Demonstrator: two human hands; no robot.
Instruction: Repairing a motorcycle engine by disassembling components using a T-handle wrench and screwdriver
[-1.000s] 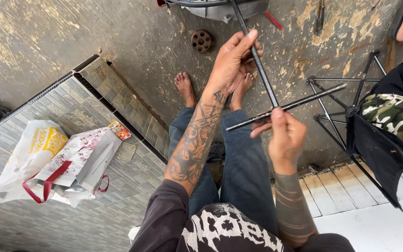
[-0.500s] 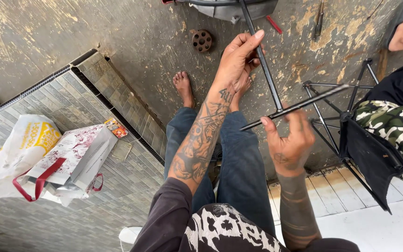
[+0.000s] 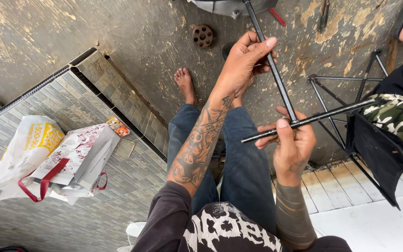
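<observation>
L hand (image 3: 243,63) grasping upright rod (image 3: 276,79), R hand (image 3: 290,140) clenched on crossing rod (image 3: 323,116) below

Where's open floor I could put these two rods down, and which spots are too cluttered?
Bare concrete floor lies open left of the round holed metal part, above the tiled ledge. The ledge is bare between the bags and the left leg. Crowded: around the folding stool frame and the other person's camouflage leg, right of the right hand.
</observation>
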